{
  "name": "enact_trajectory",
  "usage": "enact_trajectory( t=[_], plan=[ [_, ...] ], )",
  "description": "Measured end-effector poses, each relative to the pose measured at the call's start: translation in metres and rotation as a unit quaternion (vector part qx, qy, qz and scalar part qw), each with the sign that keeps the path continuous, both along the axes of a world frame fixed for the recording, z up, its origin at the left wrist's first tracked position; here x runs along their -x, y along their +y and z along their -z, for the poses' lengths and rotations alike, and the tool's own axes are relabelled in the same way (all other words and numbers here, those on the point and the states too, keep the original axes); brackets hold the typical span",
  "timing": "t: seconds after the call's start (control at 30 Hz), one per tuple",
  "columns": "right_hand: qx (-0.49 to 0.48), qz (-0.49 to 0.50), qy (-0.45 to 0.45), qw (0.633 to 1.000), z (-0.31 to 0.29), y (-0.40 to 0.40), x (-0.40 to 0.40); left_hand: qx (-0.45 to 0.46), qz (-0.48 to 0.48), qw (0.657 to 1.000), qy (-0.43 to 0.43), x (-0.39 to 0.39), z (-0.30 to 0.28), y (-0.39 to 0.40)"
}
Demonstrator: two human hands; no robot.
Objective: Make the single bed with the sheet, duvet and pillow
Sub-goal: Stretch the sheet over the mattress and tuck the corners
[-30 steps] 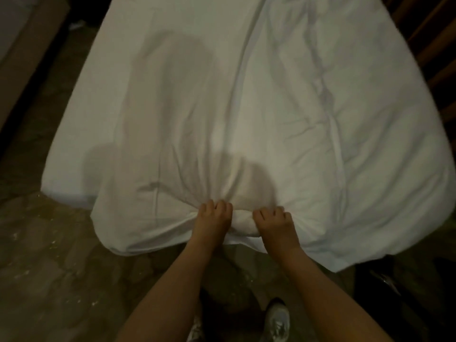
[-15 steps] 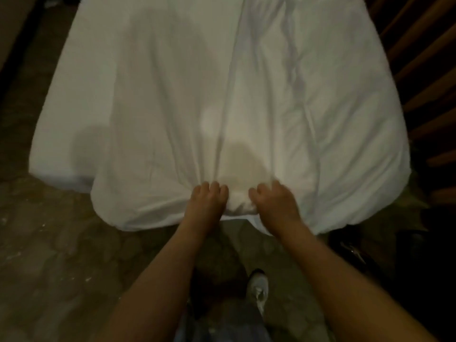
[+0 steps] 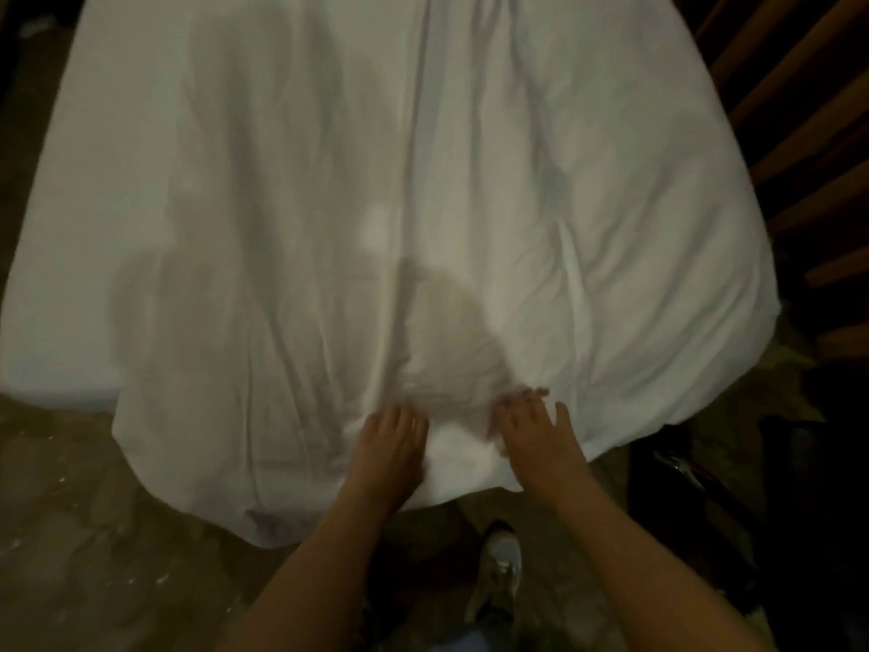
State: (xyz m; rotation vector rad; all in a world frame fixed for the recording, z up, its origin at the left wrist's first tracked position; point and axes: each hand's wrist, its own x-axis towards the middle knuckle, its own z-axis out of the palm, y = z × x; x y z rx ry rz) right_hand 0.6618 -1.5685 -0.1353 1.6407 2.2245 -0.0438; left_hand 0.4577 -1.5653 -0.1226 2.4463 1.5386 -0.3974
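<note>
A white duvet (image 3: 470,204) lies spread along the bed and hangs over the foot end toward me. On the left, the sheet-covered mattress (image 3: 61,275) shows beside the duvet. My left hand (image 3: 390,444) grips a bunch of the duvet's near edge with curled fingers. My right hand (image 3: 536,435) sits just to its right with fingers spread and blurred, lying on the duvet rather than gripping it. No pillow is in view.
Wooden slats (image 3: 799,134) run along the bed's right side. A dark bag (image 3: 733,510) sits on the floor at the lower right. Stone floor (image 3: 94,534) lies to the left. My shoe (image 3: 501,562) stands below the duvet's edge.
Both hands were gripping the duvet's near edge. Now my right hand has let go and spread its fingers, while the left still holds. The camera has moved closer to the bed.
</note>
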Motion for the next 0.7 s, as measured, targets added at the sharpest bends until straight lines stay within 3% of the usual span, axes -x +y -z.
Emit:
enact_trajectory(
  t=[0.2,0.3,0.43,0.57,0.63,0.7],
  plan=[
    [0.021,0.184,0.062,0.981,-0.014,0.048,-0.034,-0.015,-0.004,0.999,-0.031,-0.084,-0.026,0.059],
    [0.045,0.203,0.088,0.974,-0.013,0.071,-0.049,-0.007,0.051,0.999,-0.002,-0.116,-0.018,0.079],
    [0.104,0.235,0.187,0.948,-0.01,0.104,-0.05,-0.032,0.014,0.999,0.004,-0.137,-0.003,0.103],
    [0.1,0.325,0.351,0.872,-0.002,0.119,-0.037,-0.008,-0.053,0.998,0.045,-0.138,0.011,0.115],
    [0.112,0.387,0.363,0.84,0.004,0.125,-0.029,-0.022,-0.056,0.997,0.051,-0.132,0.016,0.121],
    [0.124,0.418,0.345,0.831,0.013,0.125,-0.025,-0.048,-0.037,0.997,0.04,-0.123,0.018,0.128]
  ],
)
